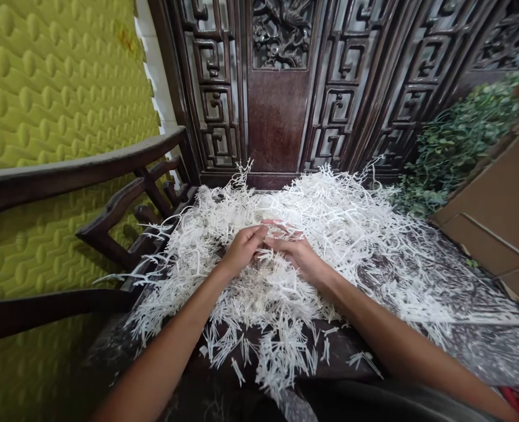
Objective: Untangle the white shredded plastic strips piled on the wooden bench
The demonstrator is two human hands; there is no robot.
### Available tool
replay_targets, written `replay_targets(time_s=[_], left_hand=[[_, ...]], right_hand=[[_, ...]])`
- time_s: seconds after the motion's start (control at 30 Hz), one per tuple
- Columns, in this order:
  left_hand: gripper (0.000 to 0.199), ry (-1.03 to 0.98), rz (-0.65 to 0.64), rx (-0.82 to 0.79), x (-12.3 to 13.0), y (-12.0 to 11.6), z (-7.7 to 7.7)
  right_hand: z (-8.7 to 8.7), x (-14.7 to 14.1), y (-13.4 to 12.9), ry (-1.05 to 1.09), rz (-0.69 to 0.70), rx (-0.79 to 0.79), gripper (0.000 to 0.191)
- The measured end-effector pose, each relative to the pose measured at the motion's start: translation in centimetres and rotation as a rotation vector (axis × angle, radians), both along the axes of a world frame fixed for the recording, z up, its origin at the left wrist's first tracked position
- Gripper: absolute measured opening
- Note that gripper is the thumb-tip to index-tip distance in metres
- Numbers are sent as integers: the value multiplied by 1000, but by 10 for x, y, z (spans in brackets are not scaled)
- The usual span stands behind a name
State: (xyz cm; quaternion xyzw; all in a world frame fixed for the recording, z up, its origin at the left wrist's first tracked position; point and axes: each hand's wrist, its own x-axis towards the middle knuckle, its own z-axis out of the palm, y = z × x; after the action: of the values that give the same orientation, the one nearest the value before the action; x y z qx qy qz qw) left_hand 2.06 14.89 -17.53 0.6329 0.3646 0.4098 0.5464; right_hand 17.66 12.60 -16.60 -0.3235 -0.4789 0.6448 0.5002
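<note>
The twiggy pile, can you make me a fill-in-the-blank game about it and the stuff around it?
The twiggy pile is coloured ____.
Counting the left hand and the right hand, ____ hands are at the pile.
The leaves beside the brown cardboard are coloured ____.
The bumpy yellow wall is on the ____ side of the picture.

Missing words: white; two; green; left.

I count one left hand (244, 247), one right hand (300, 253), one greenery clump (465, 140) at two o'clock, uncountable white sprigs (281, 287).
</note>
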Motion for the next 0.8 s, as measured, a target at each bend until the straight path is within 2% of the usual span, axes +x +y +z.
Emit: replay_targets(time_s=[0.07, 0.13, 0.2, 0.3, 0.43, 0.67, 0.73, 0.8], left_hand=[[35, -101, -32, -119, 1, 1, -2], [34, -199, -47, -191, -1, 2, 1], [39, -306, -21, -210, -5, 3, 6], [45, -386, 73, -155, -8, 4, 14], [38, -305, 90, -69, -9, 3, 15], [37, 72, 2, 231, -3, -5, 16], [38, 81, 6, 203, -1, -4, 13], [35, 33, -29, 83, -1, 0, 9]], right_hand=[[0, 3, 2, 20, 25, -53, 43], [0, 6, 4, 30, -8, -72, 37], [-2, 8, 6, 58, -66, -90, 34], [-4, 6, 7, 95, -84, -125, 43], [-3, 1, 3, 73, -85, -86, 45], [1, -2, 0, 103, -102, -137, 45], [1, -3, 0, 122, -131, -135, 42], [0, -2, 2, 113, -128, -127, 38]])
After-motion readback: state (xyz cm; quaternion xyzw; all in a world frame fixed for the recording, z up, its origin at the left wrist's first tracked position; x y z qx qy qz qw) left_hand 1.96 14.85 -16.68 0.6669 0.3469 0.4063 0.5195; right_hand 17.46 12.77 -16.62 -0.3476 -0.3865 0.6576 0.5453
